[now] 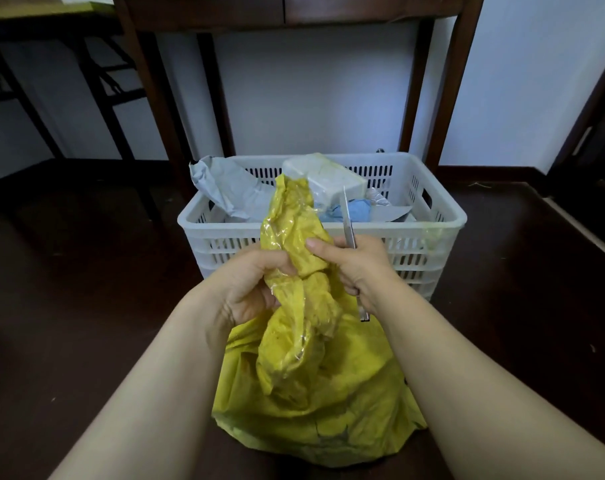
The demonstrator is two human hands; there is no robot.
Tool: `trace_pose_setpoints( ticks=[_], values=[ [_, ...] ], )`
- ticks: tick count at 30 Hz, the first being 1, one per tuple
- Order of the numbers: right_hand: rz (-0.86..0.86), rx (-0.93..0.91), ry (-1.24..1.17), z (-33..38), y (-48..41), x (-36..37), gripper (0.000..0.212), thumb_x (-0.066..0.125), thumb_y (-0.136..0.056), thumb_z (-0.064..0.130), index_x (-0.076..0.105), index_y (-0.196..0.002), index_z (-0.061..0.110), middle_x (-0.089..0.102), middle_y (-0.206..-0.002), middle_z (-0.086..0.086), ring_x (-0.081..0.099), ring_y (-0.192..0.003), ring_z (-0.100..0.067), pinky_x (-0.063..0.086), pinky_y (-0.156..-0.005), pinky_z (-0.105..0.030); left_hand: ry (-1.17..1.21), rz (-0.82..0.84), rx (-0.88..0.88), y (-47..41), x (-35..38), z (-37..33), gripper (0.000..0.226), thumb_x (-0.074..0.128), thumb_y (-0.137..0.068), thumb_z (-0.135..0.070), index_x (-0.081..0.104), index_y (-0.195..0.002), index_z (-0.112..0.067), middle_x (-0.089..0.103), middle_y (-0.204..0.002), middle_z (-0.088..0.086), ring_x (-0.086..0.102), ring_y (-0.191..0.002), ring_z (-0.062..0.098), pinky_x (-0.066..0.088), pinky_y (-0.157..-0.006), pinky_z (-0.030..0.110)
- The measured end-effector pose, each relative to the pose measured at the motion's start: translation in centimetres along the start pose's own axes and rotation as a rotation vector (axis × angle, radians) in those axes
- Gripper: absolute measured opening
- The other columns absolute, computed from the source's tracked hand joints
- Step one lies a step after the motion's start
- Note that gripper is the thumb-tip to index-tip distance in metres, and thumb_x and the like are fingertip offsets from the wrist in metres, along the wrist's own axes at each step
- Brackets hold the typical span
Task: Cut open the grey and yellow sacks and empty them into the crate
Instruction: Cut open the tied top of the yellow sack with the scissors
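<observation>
Looking down over two bare forearms that reach forward above a dark brown wooden floor (86, 271). The left hand (249, 289) has its fingers curled tightly around the twisted neck of a crumpled yellow plastic sack (315, 403). The neck stands upright and is wound with clear glossy tape. The sack's wide, bulging body hangs low between the forearms, close to the person; whether it rests on the floor cannot be told.

The right hand (356, 268) is just beside the left, on the other side of the neck. Its fingers are wrapped around a slim silver utility knife (348, 220), and its thumb lies flat against the yellow plastic. The blade points straight up, close to the neck but not touching it. The butt of the handle sticks out below the hand.

Directly behind the hands stands a white slatted plastic crate (443, 220) on the floor. Inside it, at the left, lies a crumpled pale grey plastic sack (225, 188) that rises above the rim. Beside it in the middle is a white rectangular box (325, 178), tilted, and under that a soft light blue item (349, 209), too bunched up to identify.

Behind the crate are the dark wooden legs of a table (148, 116) against a white wall (311, 98).
</observation>
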State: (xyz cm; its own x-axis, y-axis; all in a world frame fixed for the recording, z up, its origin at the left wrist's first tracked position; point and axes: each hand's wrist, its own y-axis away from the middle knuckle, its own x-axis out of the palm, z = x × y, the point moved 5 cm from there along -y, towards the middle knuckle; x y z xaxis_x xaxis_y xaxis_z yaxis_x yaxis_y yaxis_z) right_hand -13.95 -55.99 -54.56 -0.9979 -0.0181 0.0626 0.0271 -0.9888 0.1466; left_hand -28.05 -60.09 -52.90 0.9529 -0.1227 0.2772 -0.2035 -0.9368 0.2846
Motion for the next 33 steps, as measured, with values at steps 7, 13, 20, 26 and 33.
trace_pose_setpoints(
  ticks=[7,13,20,26,33],
  values=[
    [-0.016,-0.108,0.041,1.5,-0.3,0.2,0.027,0.083,-0.069,0.013,0.056,-0.066,0.011,0.051,-0.041,0.010,0.034,-0.025,0.001,0.024,-0.028,-0.013,0.047,-0.170,-0.016,0.3,-1.4,-0.6,0.041,0.055,-0.084,-0.014,0.058,-0.124,-0.003,0.062,-0.122,0.019,0.060,-0.107,0.036,0.043,-0.099,0.053],
    [-0.050,-0.093,-0.014,2.1,-0.6,-1.4,0.023,0.079,-0.073,0.007,0.057,-0.068,0.011,0.047,-0.035,0.009,0.026,-0.025,-0.004,0.019,-0.030,-0.012,-0.077,-0.316,0.016,0.1,-1.9,-0.5,0.038,0.063,-0.071,0.014,0.060,-0.109,0.014,0.060,-0.114,0.034,0.060,-0.098,0.044,0.043,-0.097,0.060],
    [0.065,-0.135,0.031,3.3,-0.3,-1.8,0.024,0.081,-0.070,0.009,0.066,-0.087,0.015,0.057,-0.044,0.007,0.025,-0.026,-0.006,0.020,-0.031,-0.012,-0.270,-0.485,0.315,0.4,-1.6,-2.5,0.062,0.086,-0.061,-0.019,0.058,-0.116,-0.009,0.066,-0.106,0.005,0.066,-0.093,0.023,0.056,-0.082,0.035],
    [0.071,-0.169,0.000,3.2,-0.1,-1.1,0.021,0.075,-0.077,0.006,0.066,-0.096,0.010,0.049,-0.035,0.011,0.025,-0.025,-0.005,0.018,-0.031,-0.012,-0.910,-0.676,0.890,1.7,0.3,-5.3,0.037,0.075,-0.077,-0.023,0.056,-0.109,-0.027,0.046,-0.095,-0.010,0.046,-0.089,0.011,0.041,-0.081,0.028],
    [0.114,-0.120,0.002,3.1,0.2,-0.5,0.015,0.067,-0.078,0.002,0.068,-0.079,0.017,0.042,-0.035,0.010,0.024,-0.025,-0.005,0.017,-0.032,-0.010,-0.953,-0.557,0.736,-0.3,1.1,-3.8,0.044,0.069,-0.076,-0.049,0.064,-0.118,-0.036,0.035,-0.086,-0.015,0.036,-0.100,0.011,0.034,-0.089,0.024]
  ],
)
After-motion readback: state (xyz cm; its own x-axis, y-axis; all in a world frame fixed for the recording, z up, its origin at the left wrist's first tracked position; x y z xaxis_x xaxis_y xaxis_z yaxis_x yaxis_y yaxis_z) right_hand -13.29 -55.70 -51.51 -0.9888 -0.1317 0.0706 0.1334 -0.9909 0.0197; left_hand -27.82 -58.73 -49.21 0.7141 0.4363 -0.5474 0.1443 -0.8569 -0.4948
